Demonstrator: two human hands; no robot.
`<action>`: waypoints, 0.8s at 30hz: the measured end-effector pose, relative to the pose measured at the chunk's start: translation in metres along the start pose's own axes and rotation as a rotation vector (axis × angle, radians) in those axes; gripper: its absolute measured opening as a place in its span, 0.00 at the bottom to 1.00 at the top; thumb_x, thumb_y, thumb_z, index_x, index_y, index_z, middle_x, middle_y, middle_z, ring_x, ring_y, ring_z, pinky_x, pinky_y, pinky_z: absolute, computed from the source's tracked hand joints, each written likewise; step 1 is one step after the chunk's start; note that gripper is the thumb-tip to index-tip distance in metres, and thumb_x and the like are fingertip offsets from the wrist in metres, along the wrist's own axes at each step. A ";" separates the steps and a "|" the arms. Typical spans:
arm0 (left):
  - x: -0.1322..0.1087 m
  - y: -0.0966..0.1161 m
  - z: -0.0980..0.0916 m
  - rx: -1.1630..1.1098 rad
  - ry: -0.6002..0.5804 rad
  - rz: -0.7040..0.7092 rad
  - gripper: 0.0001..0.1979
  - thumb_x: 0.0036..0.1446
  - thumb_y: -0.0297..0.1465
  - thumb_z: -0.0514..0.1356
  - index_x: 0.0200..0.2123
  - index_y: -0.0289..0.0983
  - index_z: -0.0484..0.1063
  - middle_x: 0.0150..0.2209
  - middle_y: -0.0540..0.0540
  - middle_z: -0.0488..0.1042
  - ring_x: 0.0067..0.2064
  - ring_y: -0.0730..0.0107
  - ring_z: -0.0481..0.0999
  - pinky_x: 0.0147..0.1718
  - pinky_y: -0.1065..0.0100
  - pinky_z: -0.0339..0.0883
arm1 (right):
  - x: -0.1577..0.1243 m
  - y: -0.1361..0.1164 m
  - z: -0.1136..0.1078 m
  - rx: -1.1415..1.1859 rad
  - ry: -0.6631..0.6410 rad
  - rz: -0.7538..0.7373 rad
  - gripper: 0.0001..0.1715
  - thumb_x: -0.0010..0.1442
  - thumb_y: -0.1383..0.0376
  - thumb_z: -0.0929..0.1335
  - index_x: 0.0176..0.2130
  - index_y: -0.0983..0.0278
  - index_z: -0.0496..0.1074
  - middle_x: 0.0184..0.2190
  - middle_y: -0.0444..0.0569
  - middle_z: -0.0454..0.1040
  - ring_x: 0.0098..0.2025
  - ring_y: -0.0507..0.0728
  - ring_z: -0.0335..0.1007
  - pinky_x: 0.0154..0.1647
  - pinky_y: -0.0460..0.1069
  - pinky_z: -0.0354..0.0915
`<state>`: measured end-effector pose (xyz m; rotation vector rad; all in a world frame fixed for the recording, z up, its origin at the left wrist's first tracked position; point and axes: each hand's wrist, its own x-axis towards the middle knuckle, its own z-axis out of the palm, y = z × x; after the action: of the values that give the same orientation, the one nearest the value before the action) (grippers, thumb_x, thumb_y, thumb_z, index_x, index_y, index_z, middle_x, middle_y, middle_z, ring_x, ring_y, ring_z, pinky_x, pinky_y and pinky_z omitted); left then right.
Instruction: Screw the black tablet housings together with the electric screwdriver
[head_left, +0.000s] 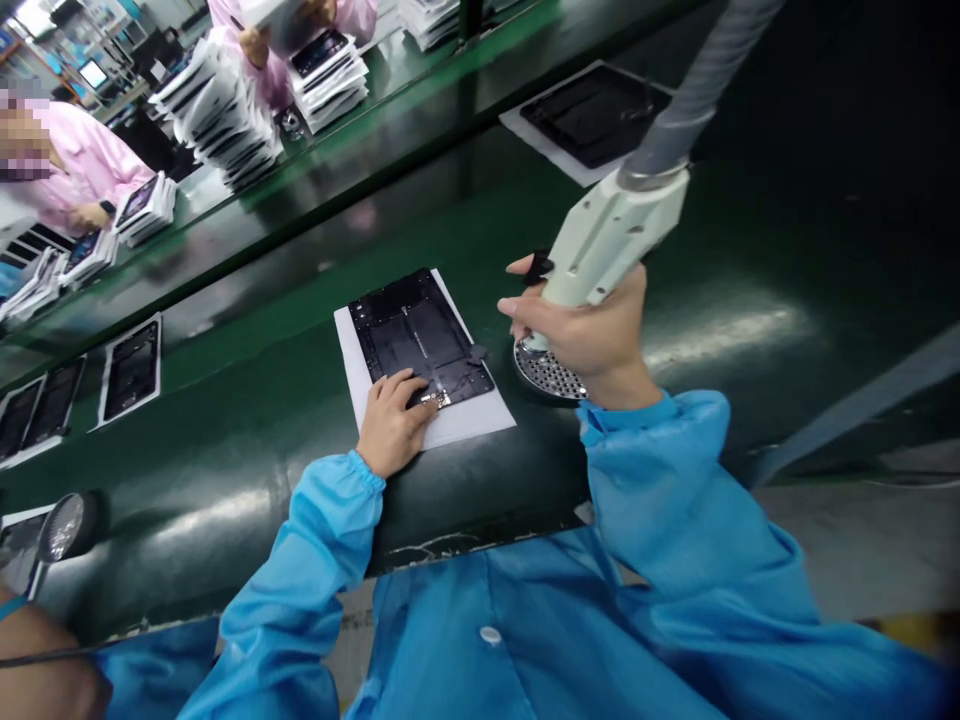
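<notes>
A dark, flat tablet-like panel (pixel 420 335) with small parts and strips on its inner side lies on a white sheet (pixel 476 420) in front of me. My left hand (pixel 397 420) rests over its lower left corner, fingers stretched out and touching the surface. To the right of the panel, my right hand (pixel 600 335) is wrapped round a pale green handpiece (pixel 615 235), which hangs from a grey ribbed hose (pixel 697 95). Below that hand shows a round, perforated metal disc (pixel 544 372); my hand partly hides how it joins the handpiece.
Green work surface (pixel 247 420) runs across. Another panel (pixel 592 112) lies on a sheet behind the hose; more panels (pixel 131 370) are at left. Beyond a raised ledge, people in pink handle stacks of panels and sheets (pixel 225 115). A neighbour's arm (pixel 45 660) shows at lower left.
</notes>
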<state>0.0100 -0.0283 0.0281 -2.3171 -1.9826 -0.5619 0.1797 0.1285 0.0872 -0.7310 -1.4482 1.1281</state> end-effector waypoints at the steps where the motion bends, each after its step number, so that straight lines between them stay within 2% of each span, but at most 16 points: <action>1: 0.003 -0.002 0.004 -0.018 0.013 -0.003 0.09 0.62 0.31 0.57 0.40 0.41 0.78 0.49 0.41 0.73 0.58 0.54 0.66 0.54 0.49 0.60 | -0.002 -0.004 0.005 0.041 -0.015 -0.003 0.11 0.44 0.70 0.74 0.31 0.62 0.74 0.14 0.37 0.68 0.15 0.50 0.64 0.19 0.48 0.65; 5: 0.008 -0.007 0.013 -0.058 0.049 -0.016 0.10 0.63 0.33 0.56 0.40 0.40 0.78 0.50 0.41 0.73 0.59 0.54 0.65 0.56 0.49 0.60 | -0.016 -0.009 0.031 0.116 -0.125 0.061 0.11 0.46 0.68 0.73 0.34 0.62 0.74 0.15 0.38 0.69 0.16 0.50 0.64 0.20 0.49 0.66; 10: 0.006 -0.005 0.014 -0.047 0.047 -0.019 0.11 0.63 0.34 0.56 0.42 0.42 0.78 0.52 0.40 0.72 0.61 0.54 0.64 0.58 0.47 0.56 | -0.032 0.001 0.058 0.144 -0.201 0.118 0.13 0.46 0.66 0.73 0.35 0.63 0.73 0.19 0.40 0.70 0.22 0.52 0.68 0.26 0.50 0.69; 17: 0.007 -0.003 0.014 -0.030 0.033 -0.012 0.12 0.64 0.35 0.55 0.44 0.42 0.78 0.52 0.41 0.72 0.60 0.54 0.64 0.57 0.48 0.57 | -0.040 0.013 0.062 0.107 -0.239 0.148 0.14 0.47 0.65 0.72 0.37 0.63 0.73 0.20 0.41 0.69 0.22 0.52 0.67 0.27 0.51 0.69; 24: 0.006 -0.003 0.015 -0.032 0.049 -0.003 0.13 0.64 0.34 0.55 0.44 0.42 0.78 0.53 0.40 0.72 0.60 0.53 0.65 0.57 0.46 0.57 | -0.044 0.017 0.062 0.068 -0.258 0.136 0.13 0.46 0.61 0.73 0.33 0.62 0.72 0.21 0.43 0.69 0.24 0.54 0.69 0.29 0.52 0.70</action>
<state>0.0115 -0.0179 0.0153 -2.2951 -1.9706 -0.6494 0.1258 0.0799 0.0591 -0.6618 -1.5835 1.4117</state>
